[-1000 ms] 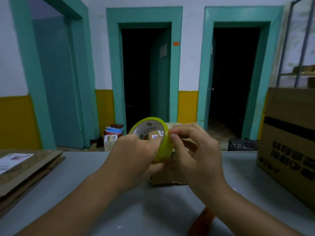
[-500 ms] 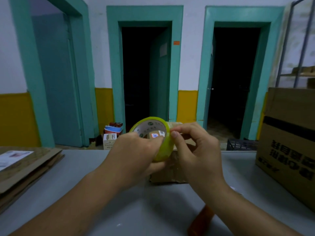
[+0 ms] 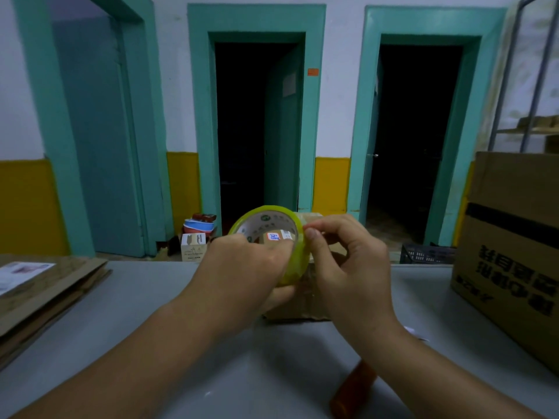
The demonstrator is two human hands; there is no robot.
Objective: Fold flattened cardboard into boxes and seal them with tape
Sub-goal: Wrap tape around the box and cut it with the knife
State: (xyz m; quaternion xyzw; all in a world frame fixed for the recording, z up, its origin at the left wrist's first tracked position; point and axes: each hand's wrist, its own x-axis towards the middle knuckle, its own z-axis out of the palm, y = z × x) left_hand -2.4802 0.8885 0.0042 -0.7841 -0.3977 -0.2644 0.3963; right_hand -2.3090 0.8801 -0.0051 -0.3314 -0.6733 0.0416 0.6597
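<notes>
A: What's happening mid-frame?
B: The left hand is gripping the tape roll, fingers curled round it. The right hand is pinching its rim with thumb and forefinger, probably hunting the end.
A: Next?
B: Peeling a strip toward the box sitting just behind.

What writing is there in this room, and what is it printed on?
Nothing is clear enough to quote.
Large carton: bold black characters, upside down, not legible.
Tape roll core: green logo and fine print, too small.
Sticker seen through the roll: blue and red marks, blurred.
Small white carton: print too small.
Orange tag on the door frame: no text visible.
Sheet on the flat cardboard: blurred.
</notes>
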